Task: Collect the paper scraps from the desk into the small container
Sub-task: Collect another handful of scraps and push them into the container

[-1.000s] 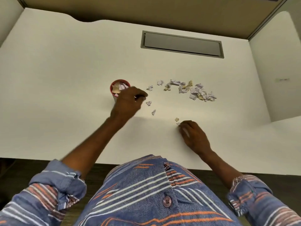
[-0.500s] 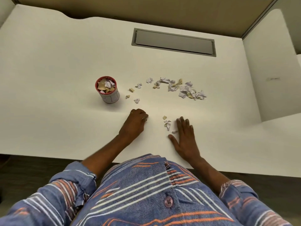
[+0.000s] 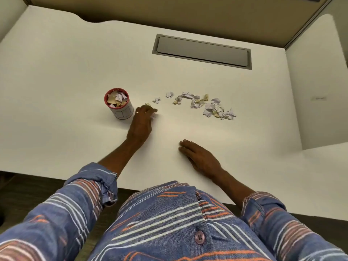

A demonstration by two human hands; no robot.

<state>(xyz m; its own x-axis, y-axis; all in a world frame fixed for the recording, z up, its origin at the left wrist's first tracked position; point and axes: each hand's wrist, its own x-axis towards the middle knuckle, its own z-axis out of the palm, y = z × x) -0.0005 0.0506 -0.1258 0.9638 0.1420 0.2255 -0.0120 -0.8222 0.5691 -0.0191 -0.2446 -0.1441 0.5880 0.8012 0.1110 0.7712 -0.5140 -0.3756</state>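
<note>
Your left hand (image 3: 140, 123) reaches toward a yellowish scrap (image 3: 148, 104), its fingers (image 3: 150, 111) loosely curled and blurred, so whether they grip anything cannot be told; the scrap lies at their tips, just beside the small container (image 3: 119, 103). Your right hand (image 3: 199, 157) rests flat near the front edge of the desk (image 3: 56, 76), fingers spread, holding nothing. To do this step well, pinch the near scrap between thumb and forefinger, lift clear, and drop it over the red rim without tipping the container, which looks nearly full. The main heap of scraps (image 3: 207, 107) lies toward the desk's right side. The container's markings cannot be read; no brand shows.
</note>
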